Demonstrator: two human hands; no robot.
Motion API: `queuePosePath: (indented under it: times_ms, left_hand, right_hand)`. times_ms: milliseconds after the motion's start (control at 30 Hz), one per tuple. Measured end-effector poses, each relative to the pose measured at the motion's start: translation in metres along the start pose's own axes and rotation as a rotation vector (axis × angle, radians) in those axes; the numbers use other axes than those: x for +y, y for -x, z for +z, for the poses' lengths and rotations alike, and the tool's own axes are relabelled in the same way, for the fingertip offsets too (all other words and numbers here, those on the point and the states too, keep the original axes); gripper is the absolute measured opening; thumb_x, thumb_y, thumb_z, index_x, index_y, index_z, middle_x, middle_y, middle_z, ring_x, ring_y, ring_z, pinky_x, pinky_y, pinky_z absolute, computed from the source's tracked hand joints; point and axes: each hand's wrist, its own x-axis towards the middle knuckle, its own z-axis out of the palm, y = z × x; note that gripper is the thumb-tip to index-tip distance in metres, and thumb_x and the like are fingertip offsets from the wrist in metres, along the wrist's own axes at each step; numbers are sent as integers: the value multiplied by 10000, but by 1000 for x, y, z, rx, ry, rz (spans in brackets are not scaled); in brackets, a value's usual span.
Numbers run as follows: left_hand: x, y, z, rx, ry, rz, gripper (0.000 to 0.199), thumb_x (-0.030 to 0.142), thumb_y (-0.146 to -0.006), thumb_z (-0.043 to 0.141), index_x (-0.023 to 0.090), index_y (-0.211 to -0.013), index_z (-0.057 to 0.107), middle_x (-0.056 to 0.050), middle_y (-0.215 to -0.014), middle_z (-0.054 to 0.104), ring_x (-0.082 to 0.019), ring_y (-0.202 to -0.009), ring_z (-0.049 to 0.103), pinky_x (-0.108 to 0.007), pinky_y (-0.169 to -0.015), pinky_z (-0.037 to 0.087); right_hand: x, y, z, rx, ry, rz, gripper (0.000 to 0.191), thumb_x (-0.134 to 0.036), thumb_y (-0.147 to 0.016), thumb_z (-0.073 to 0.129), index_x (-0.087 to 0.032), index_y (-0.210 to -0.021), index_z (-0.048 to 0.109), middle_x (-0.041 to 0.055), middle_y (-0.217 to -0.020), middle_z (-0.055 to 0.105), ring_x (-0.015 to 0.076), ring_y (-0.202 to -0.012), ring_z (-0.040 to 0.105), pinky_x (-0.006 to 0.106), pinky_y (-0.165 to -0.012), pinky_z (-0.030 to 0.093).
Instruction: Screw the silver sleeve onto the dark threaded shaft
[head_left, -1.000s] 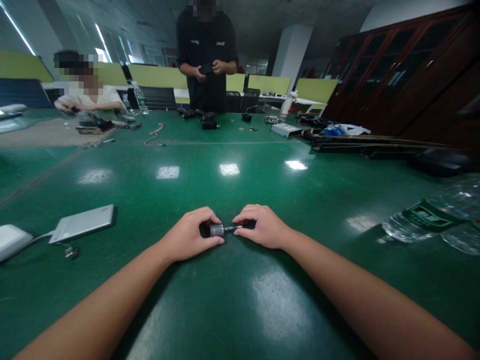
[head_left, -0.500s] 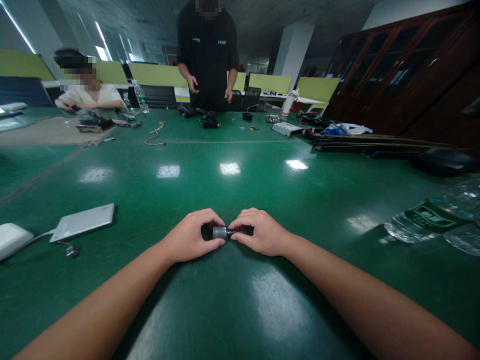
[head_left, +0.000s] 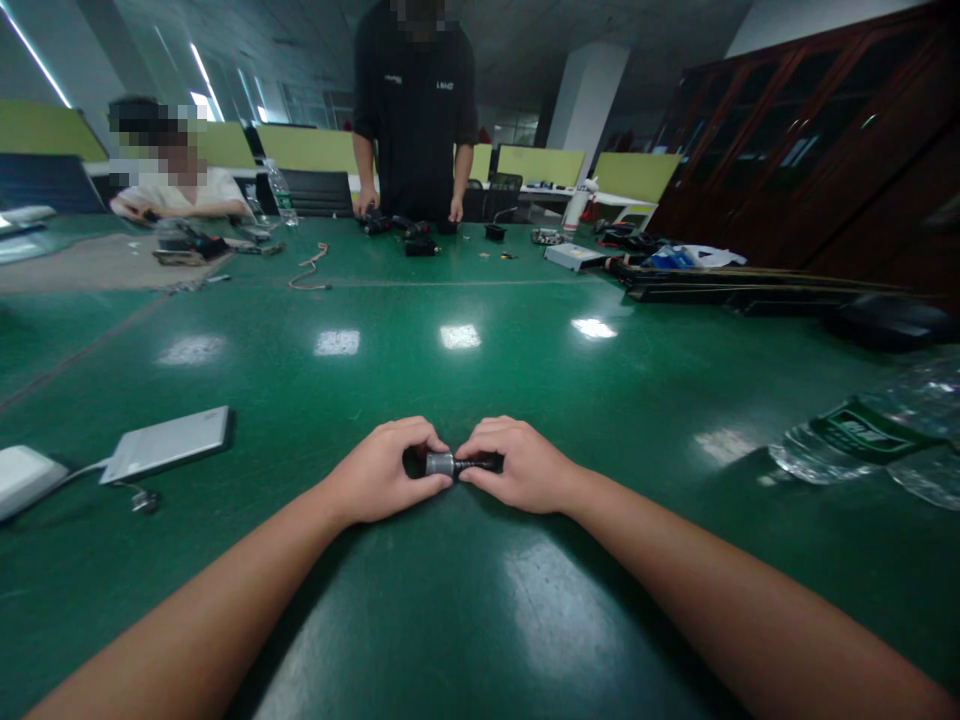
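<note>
My left hand (head_left: 390, 470) curls thumb and fingers around a short grey metal cylinder (head_left: 439, 464), possibly a small motor, lying sideways just over the green table. Out of its right end sticks a thin dark shaft (head_left: 475, 464) with a ridged or spiral look. My right hand (head_left: 517, 465) pinches this shaft between thumb and fingers, close to the cylinder. The fingertips of both hands nearly meet where the two parts join. Fingers cover part of the cylinder and shaft, so how they are fixed together cannot be seen.
Left lie a silver flat box (head_left: 169, 442) with a cable, a white device (head_left: 26, 480) and a small metal part (head_left: 145, 501). A large water bottle (head_left: 855, 435) lies right. Across the table, a person in black (head_left: 415, 110) stands by black devices (head_left: 420, 243); another person sits left.
The standing person across the table has lowered both hands to the black devices there. My own hands and the metal cylinder have barely moved.
</note>
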Motion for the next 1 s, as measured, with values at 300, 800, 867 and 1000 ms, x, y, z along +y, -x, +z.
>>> queuePosePath:
  times_ms: [300,800,867,1000]
  left_hand:
    - [-1,1,0,-4,8,0,173,251,-778,719,179,-921,650,-26,-887,654,-181,-827,616,-293,-752,455]
    - [3,-1,-1,-8,10,-17,163,230,-772,713,184,-916,652,-27,-890,666,-184,-828,622,-298,-755,464]
    - [3,-1,-2,-8,9,-21,162,240,-775,715,186,-914,653,-27,-889,665,-186,-831,623,-298,-759,465]
    - [3,0,-3,-13,15,-16,168,260,-787,716,183,-917,644,-32,-903,664,-189,-842,623,-303,-769,464]
  right_hand:
    - [1,1,-1,1,-21,26,125,-201,-792,710,-160,-907,735,47,-780,707,174,-753,623,309,-750,455]
    - [4,1,-5,-3,-31,52,96,-195,-753,718,-174,-847,720,21,-733,672,152,-699,602,282,-703,448]
    - [4,1,-5,0,-24,52,89,-197,-748,724,-169,-832,719,17,-717,660,148,-688,595,280,-696,442]
    - [5,1,-6,9,-33,37,70,-199,-737,734,-163,-792,708,5,-680,637,139,-662,579,275,-681,433]
